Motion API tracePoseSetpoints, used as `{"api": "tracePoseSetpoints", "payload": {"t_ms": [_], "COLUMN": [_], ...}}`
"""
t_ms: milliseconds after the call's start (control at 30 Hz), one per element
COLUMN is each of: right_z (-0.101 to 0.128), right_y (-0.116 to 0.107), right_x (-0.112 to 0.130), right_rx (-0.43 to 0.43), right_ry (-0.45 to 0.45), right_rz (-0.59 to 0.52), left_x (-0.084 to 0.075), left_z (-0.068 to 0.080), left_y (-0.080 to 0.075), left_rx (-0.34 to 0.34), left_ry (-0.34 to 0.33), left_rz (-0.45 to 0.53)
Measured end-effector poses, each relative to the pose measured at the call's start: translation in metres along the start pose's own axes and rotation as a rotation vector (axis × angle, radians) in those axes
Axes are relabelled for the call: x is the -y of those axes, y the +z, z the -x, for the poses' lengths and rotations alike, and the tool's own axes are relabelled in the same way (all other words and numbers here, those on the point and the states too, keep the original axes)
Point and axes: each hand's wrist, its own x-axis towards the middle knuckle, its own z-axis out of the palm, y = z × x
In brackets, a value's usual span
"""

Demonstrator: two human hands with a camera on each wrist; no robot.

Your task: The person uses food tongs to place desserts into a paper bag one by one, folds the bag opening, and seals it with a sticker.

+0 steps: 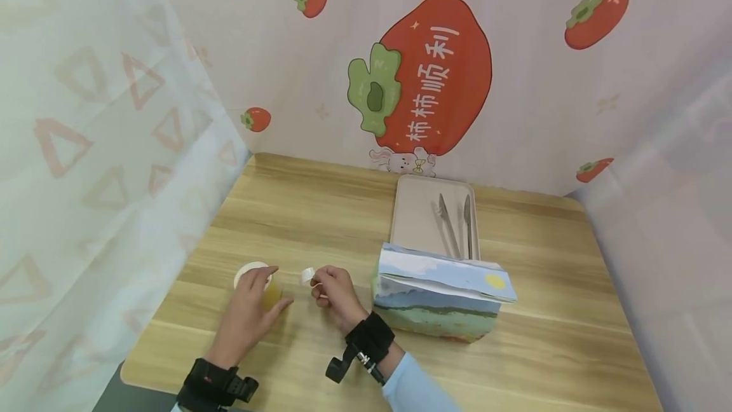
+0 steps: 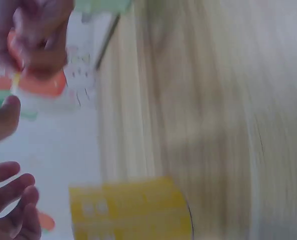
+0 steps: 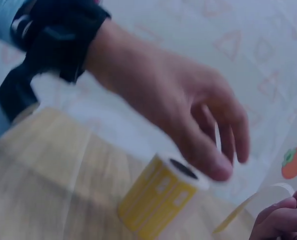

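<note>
A small yellow roll point(image 1: 271, 294) with a white top point(image 1: 249, 270) stands upright on the wooden table point(image 1: 320, 208) near its front left. My left hand point(image 1: 251, 313) holds it from above, thumb on its right side and a finger over the top. The right wrist view shows the same roll point(image 3: 158, 197) under that hand point(image 3: 188, 115), thumb tip on the white rim. Just to the right, my right hand point(image 1: 334, 291) pinches a small white strip end point(image 1: 307, 275). A pale strip point(image 3: 261, 200) runs from the roll toward those fingers point(image 3: 281, 220). The left wrist view is blurred.
A tissue box point(image 1: 440, 301) printed with a landscape lies right of my hands. Behind it a beige tray point(image 1: 414, 208) holds metal cutlery point(image 1: 457, 221). Sheer curtains close the left and right sides, and a persimmon-printed backdrop point(image 1: 429, 75) stands behind the table.
</note>
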Motion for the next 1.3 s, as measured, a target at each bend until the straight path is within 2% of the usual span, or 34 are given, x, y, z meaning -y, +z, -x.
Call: {"api": "tracePoseSetpoints", "payload": {"t_ms": [67, 167, 300, 367, 667, 767, 900, 1033, 1100, 1133, 1200, 1300], "right_z": [0.005, 0.013, 0.019, 0.02, 0.024, 0.026, 0.028, 0.033, 0.037, 0.04, 0.046, 0.055], "right_y": [-0.001, -0.001, -0.002, -0.001, -0.009, -0.014, -0.016, -0.019, -0.021, -0.021, -0.021, -0.015], "right_x": [0.008, 0.015, 0.019, 0.018, 0.012, 0.012, 0.012, 0.016, 0.021, 0.024, 0.031, 0.047], "right_rx": [0.036, 0.073, 0.069, 0.061, 0.034, 0.038, 0.083, 0.12, 0.119, 0.113, 0.117, 0.126], "right_ry": [0.0, 0.015, 0.035, 0.04, 0.102, 0.131, 0.156, 0.14, 0.088, 0.041, -0.088, -0.364], "right_rz": [-0.024, -0.05, -0.091, -0.11, -0.149, -0.154, -0.164, -0.146, -0.063, 0.015, 0.216, 0.6], "left_x": [-0.01, -0.023, -0.033, -0.033, -0.035, -0.036, -0.034, -0.032, -0.033, -0.033, -0.035, -0.04], "left_z": [-0.005, -0.009, -0.01, -0.007, -0.006, -0.008, -0.014, -0.027, -0.035, -0.04, -0.048, -0.058], "left_y": [0.007, 0.015, 0.018, 0.016, 0.009, 0.004, -0.01, -0.028, -0.038, -0.042, -0.05, -0.061], "left_rx": [0.026, 0.043, 0.014, -0.015, -0.149, -0.174, -0.141, -0.038, 0.029, 0.06, 0.121, 0.196], "left_ry": [0.022, -0.002, -0.048, -0.058, 0.073, 0.109, 0.156, 0.196, 0.218, 0.233, 0.27, 0.332], "left_rz": [0.048, 0.09, 0.115, 0.119, 0.014, 0.001, -0.005, -0.043, -0.075, -0.089, -0.118, -0.155]}}
